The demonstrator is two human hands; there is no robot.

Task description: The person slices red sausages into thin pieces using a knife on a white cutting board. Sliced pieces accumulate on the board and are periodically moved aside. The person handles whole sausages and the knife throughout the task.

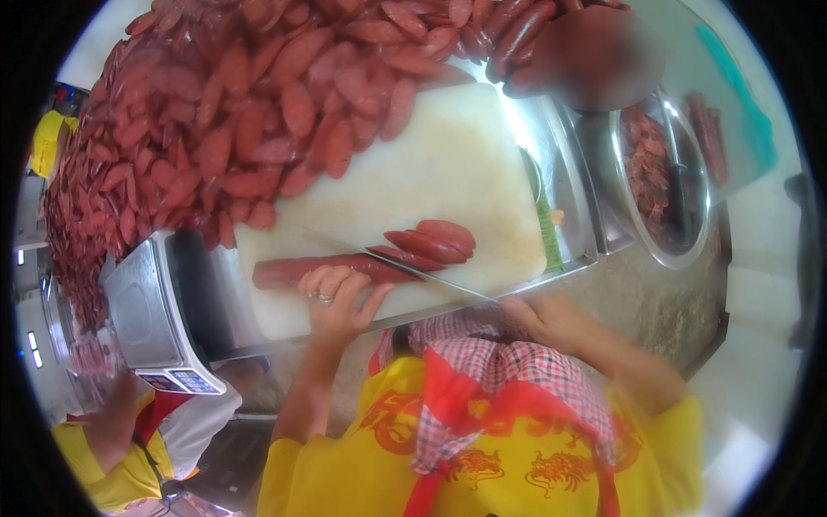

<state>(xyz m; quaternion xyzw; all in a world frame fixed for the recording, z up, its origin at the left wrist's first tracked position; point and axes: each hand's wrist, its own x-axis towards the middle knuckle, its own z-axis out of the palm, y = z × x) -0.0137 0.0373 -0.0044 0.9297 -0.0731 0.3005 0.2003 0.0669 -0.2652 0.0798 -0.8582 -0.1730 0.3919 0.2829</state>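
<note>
A long red sausage [276,273] lies across the near part of a white cutting board [457,146]. My left hand [338,302], with a ring on one finger, presses the sausage down, its fingers curled over it. In my right hand [547,317] is a knife, its thin blade [452,285] slanting across the sausage just right of my left fingers. Several slanted sausage slices [439,239] lie together beyond the blade, on the right of the board. My right fingers hide most of the knife's handle.
A large heap of sausage slices [258,129] covers the board's far left. Whole sausages [521,30] lie at the back. On the right stands a steel bowl [618,164] with red pieces and a black-handled tool [679,202]. A scale [151,302] and a co-worker's arm [116,422] are at left.
</note>
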